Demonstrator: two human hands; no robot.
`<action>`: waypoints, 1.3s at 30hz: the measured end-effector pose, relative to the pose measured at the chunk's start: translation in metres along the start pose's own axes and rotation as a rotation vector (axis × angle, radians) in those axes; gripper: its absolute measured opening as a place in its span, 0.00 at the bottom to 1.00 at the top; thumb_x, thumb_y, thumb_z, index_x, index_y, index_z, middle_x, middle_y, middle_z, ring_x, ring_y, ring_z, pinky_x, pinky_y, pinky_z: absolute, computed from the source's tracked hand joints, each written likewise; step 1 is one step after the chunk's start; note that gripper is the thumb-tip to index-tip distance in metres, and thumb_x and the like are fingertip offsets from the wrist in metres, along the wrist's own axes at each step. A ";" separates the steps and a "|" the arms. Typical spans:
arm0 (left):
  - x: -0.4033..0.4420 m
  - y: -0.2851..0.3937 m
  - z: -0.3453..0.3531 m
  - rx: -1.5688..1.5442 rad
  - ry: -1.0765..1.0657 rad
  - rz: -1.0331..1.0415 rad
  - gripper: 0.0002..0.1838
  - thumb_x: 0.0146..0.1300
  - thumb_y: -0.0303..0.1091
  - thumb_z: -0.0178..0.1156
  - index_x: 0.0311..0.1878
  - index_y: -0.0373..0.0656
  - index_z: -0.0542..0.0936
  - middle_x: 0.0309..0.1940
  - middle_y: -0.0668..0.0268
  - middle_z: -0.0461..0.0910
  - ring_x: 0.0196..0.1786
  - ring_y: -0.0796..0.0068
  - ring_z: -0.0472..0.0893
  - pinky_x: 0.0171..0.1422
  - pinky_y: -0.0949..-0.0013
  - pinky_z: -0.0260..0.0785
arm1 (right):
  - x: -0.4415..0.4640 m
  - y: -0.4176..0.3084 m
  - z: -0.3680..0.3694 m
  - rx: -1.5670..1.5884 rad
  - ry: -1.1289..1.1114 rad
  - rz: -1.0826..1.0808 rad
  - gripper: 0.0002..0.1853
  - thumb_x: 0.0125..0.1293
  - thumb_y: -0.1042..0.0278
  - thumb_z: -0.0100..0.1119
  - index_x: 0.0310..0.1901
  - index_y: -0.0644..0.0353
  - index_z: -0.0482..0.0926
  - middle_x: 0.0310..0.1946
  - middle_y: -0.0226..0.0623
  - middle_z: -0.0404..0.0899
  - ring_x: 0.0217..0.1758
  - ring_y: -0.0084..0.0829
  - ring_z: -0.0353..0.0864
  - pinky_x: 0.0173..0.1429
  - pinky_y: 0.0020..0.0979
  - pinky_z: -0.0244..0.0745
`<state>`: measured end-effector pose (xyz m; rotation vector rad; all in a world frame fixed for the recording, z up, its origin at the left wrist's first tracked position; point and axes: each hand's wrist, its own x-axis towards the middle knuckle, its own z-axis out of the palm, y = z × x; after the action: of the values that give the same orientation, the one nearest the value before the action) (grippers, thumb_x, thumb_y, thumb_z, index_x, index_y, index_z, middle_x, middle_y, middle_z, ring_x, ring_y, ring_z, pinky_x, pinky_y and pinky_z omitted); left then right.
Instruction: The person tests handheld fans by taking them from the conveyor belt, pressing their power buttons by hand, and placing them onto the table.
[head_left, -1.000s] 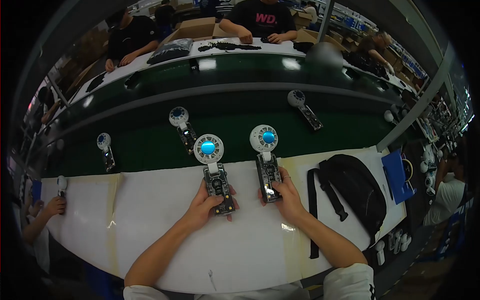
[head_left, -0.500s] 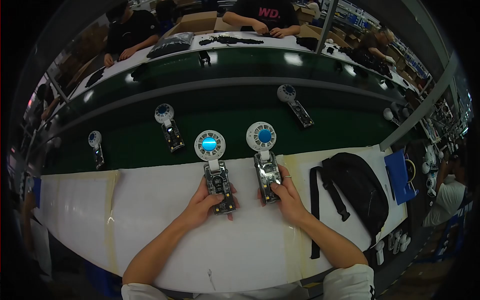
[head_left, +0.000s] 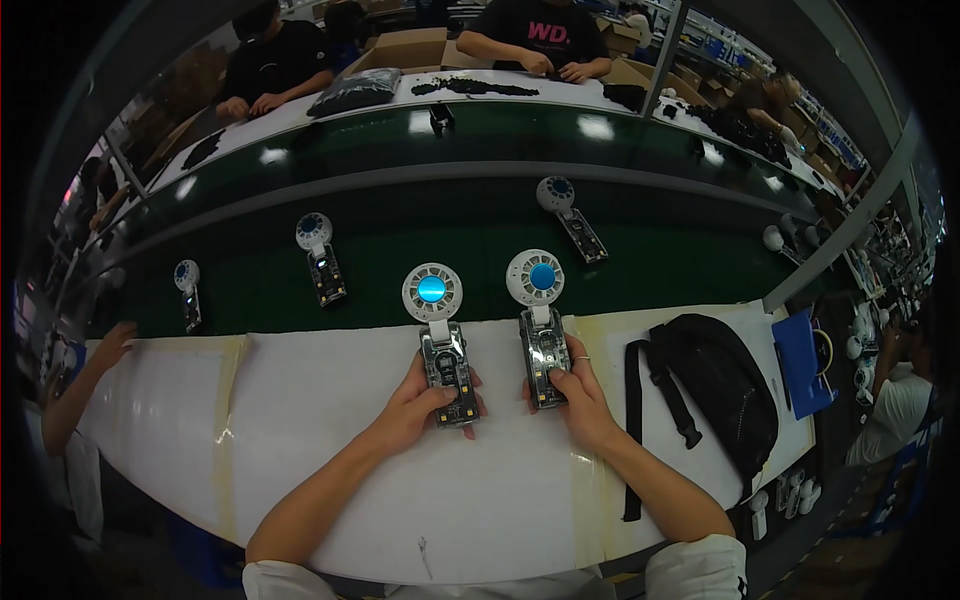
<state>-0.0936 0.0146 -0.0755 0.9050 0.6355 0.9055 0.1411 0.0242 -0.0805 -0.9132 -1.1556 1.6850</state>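
Two small handheld fans are held side by side over the white work surface [head_left: 330, 480]. My left hand [head_left: 412, 402] is wrapped around the clear-cased body of the left fan [head_left: 450, 385], with the thumb on its front. Around the right fan [head_left: 544, 365] my right hand [head_left: 582, 400] is closed the same way, and a ring shows on one finger. Both fans have a white round head with a blue disc in the middle, pointing away from me. Circuit boards show through their transparent handles. The fingers behind the handles are partly hidden.
Similar fans lie on the green belt [head_left: 420, 220], including one at left [head_left: 324, 275] and one at right [head_left: 580, 235]. A black waist bag [head_left: 715, 390] and a blue tray [head_left: 803, 360] sit to the right. Co-workers are across the belt; another person's hand [head_left: 115, 345] reaches in from the left.
Fans on the belt have shifted slightly left. Another person's arm has come in at the left edge. My hands keep holding both fans in nearly the same pose.
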 end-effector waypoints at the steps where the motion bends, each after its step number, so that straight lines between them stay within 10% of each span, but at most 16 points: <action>1: 0.000 0.000 0.000 0.001 -0.007 0.001 0.28 0.62 0.25 0.45 0.63 0.46 0.47 0.50 0.52 0.69 0.47 0.54 0.78 0.38 0.54 0.80 | 0.000 0.000 0.000 -0.007 -0.003 0.001 0.28 0.66 0.72 0.34 0.67 0.57 0.41 0.38 0.48 0.74 0.39 0.33 0.76 0.41 0.36 0.74; 39: -0.001 -0.002 0.003 0.009 0.000 -0.004 0.29 0.62 0.25 0.46 0.63 0.45 0.47 0.50 0.51 0.68 0.48 0.53 0.78 0.41 0.52 0.80 | -0.003 0.001 -0.002 -0.031 0.001 0.019 0.27 0.67 0.71 0.35 0.67 0.56 0.42 0.39 0.46 0.75 0.41 0.32 0.76 0.42 0.34 0.74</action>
<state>-0.0914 0.0121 -0.0755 0.9118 0.6415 0.8999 0.1433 0.0214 -0.0821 -0.9467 -1.1786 1.6862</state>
